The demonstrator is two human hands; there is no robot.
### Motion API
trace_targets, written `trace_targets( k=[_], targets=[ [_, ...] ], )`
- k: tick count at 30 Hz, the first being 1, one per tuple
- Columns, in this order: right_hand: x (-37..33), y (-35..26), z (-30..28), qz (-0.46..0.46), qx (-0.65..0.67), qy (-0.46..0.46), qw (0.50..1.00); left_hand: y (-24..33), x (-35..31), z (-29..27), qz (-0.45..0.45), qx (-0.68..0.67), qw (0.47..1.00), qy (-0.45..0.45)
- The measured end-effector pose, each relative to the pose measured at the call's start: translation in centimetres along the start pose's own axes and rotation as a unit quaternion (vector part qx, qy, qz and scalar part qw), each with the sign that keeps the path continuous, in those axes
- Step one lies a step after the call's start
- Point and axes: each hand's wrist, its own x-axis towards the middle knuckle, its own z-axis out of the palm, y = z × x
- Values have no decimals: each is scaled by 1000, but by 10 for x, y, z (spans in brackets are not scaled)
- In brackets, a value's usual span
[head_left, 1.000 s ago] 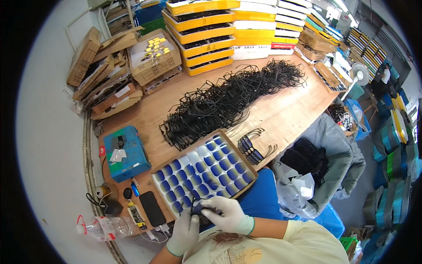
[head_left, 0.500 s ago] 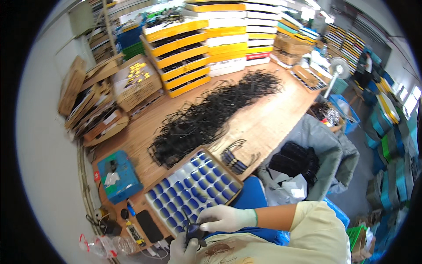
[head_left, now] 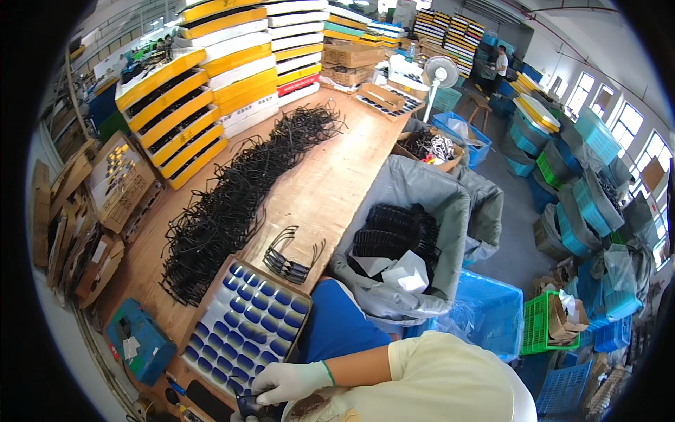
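Low in the picture, my white-gloved right hand (head_left: 292, 381) pinches a dark pair of sunglasses (head_left: 247, 405) by its front, with one thin temple sticking up. My left hand (head_left: 238, 418), also gloved, is mostly cut off by the lower edge; the bit that shows is against the sunglasses. Just beyond my hands lies a shallow tray (head_left: 305, 314) with rows of blue-tinted lenses (head_left: 254, 315). Beside the tray's far right corner, several finished-looking sunglasses (head_left: 287, 264) lie together on the wooden table (head_left: 325, 184).
A long heap of black eyeglass frames (head_left: 225, 204) stretches along the table. Stacked yellow and white trays (head_left: 172, 119) and cardboard boxes (head_left: 116, 179) stand behind. A teal box (head_left: 140, 344) and a black phone (head_left: 209, 401) lie left. A grey-lined bin (head_left: 439, 281) stands right.
My view has swung to the right, so table and tray appear farther left and more floor shows. Both hands sit lower in the picture, the sunglasses still between them.
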Motion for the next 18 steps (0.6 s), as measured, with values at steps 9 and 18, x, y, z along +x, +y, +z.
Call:
trace_targets(
  k=[9, 18],
  targets=[
    [12, 3, 22, -38, -163, -16, 986, -61, -10, -53, 110, 197, 973, -59],
    [22, 12, 24, -109, -192, 1, 975, -42, -5, -36, 55, 166, 984, 22]
  ],
)
